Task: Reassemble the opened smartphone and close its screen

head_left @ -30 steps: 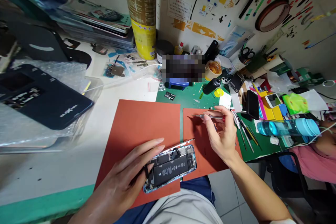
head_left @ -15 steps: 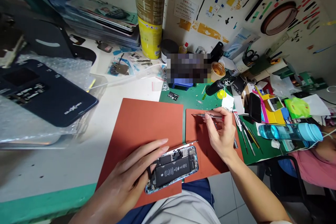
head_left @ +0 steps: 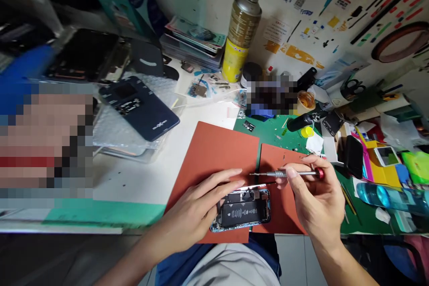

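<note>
An opened phone (head_left: 239, 212) with a black battery and a blue frame lies on the reddish-brown mats. A thin panel, seen nearly edge-on, stands along its far side. My left hand (head_left: 204, 205) grips the phone at its left end, index and middle fingers stretched along that panel, thumb partly hidden. Between the thumb and fingers of my right hand (head_left: 313, 201) is a slim metal screwdriver (head_left: 275, 174) with a red end cap. It lies almost level, its tip pointing left, just above the phone's far edge. Whether anything sits on the tip is too small to tell.
Two reddish-brown mats (head_left: 214, 149) lie side by side on the bench. A dark blue device (head_left: 150, 114) rests on bubble wrap at left. Behind stand a spray can (head_left: 239, 35) and a black bottle (head_left: 298, 122). At right are a black phone (head_left: 353, 156) and a blue water bottle (head_left: 385, 194).
My right hand has brought the screwdriver from over the right mat back to the phone's far edge. My left hand stays on the phone. The view has swung left.
</note>
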Tool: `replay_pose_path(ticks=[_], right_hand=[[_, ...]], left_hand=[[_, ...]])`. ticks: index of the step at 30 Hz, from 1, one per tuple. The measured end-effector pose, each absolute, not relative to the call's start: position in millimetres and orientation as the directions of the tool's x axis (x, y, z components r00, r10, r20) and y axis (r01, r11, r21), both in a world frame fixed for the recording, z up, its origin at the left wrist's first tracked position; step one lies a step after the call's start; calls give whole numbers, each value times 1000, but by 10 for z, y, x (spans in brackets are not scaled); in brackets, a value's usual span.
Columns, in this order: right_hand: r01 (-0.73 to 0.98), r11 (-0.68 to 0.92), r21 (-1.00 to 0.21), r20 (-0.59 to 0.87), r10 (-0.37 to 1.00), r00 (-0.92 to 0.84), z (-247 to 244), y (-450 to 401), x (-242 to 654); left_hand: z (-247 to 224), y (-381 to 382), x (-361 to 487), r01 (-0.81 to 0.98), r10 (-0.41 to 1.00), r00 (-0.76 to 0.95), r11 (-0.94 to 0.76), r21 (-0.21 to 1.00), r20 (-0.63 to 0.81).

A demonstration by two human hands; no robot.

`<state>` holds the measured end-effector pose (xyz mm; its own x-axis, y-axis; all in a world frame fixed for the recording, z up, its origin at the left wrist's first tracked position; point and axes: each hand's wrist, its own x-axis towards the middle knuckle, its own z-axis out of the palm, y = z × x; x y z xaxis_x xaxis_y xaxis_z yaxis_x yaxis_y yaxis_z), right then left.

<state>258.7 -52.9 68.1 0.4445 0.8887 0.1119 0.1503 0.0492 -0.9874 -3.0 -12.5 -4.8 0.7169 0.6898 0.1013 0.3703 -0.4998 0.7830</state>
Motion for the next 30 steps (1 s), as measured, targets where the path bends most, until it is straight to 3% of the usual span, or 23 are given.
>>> replay_pose_path(ticks=[9,30], right_hand=[[132,27,-991,74,930,359,702,-491,2381],[211,26,-977,101,931,351,728,-561,2350]], left_hand=[[23,-122,-32,349,672,734,-498,794,99],[-15,-121,-40,315,663,739,-502,805,124]])
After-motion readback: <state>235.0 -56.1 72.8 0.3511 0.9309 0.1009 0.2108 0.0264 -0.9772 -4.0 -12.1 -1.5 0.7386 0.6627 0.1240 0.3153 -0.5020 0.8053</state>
